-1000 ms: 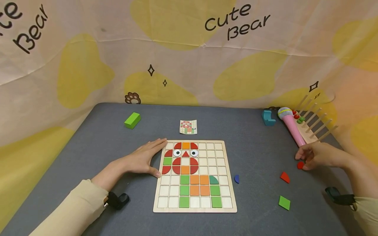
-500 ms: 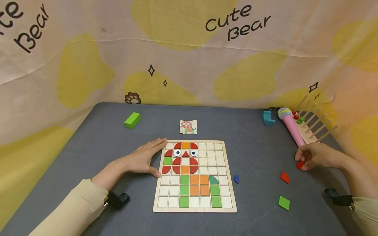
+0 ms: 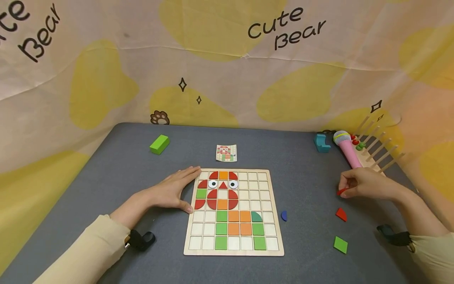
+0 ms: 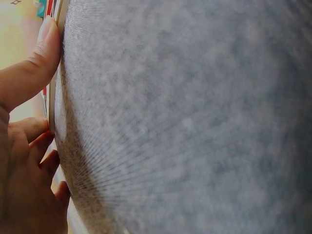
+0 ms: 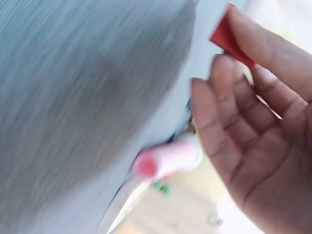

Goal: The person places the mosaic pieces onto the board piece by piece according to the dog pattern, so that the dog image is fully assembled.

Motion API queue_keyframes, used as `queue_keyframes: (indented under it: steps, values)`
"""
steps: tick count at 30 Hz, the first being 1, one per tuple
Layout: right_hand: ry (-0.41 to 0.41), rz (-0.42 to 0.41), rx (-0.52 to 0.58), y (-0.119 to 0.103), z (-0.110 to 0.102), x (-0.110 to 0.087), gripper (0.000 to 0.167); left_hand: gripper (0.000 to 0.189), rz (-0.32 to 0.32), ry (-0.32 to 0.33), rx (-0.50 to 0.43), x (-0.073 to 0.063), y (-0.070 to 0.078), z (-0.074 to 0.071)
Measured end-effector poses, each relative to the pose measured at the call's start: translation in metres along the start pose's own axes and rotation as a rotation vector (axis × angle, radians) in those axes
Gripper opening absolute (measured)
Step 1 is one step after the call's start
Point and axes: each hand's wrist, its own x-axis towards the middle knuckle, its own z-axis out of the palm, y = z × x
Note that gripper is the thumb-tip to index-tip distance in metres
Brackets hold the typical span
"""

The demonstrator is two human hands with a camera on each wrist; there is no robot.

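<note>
My right hand (image 3: 369, 183) pinches a small flat red tile (image 5: 227, 38) between thumb and fingers, raised over the right side of the table. In the head view its thumb and fingers cover most of that tile. Along the left edge of a wooden grid board (image 3: 234, 253) rests my left hand (image 3: 173, 191), fingers extended and thumb spread. The board carries red, green, orange and teal tiles and two round eye tiles. Just below my right hand lies another red tile (image 3: 341, 214) with a curved side, and a green square tile (image 3: 340, 245) lies nearer the front.
A blue half-round tile (image 3: 284, 215) lies right of the board. Behind the board is a picture card (image 3: 226, 153). A green block (image 3: 159, 144) sits back left. A teal block (image 3: 322, 143), a pink toy microphone (image 3: 349, 152) and a pegged wooden rack (image 3: 377, 154) stand back right.
My right hand has lifted the red tile off the table near the microphone and moved left with it. The left hand stays at the board's edge.
</note>
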Motion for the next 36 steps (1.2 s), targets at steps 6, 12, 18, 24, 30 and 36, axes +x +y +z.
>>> queue_keyframes:
  steps: [6, 12, 18, 24, 30, 36]
  values:
    - [0.125, -0.164, -0.070, -0.037, 0.017, 0.034, 0.014, 0.115, -0.007, -0.004, 0.002, 0.000, 0.001, 0.000]
    - [0.127, -0.154, -0.136, -0.069, 0.039, 0.068, 0.015, 0.116, -0.013, -0.006, 0.002, -0.001, 0.001, 0.001]
    - [0.121, -0.170, -0.157, -0.095, 0.058, 0.094, 0.015, 0.116, -0.008, -0.004, 0.002, -0.001, 0.001, 0.000]
    - [0.120, -0.214, -0.160, -0.114, 0.071, 0.113, 0.018, 0.116, 0.005, 0.000, 0.004, 0.000, 0.001, 0.000]
    - [0.105, -0.162, -0.064, -0.133, 0.081, 0.126, 0.007, 0.117, 0.019, 0.011, 0.010, 0.000, 0.000, 0.000]
    - [0.137, -0.148, -0.022, -0.143, 0.089, 0.137, 0.015, 0.116, 0.016, 0.010, 0.005, 0.001, -0.001, 0.000]
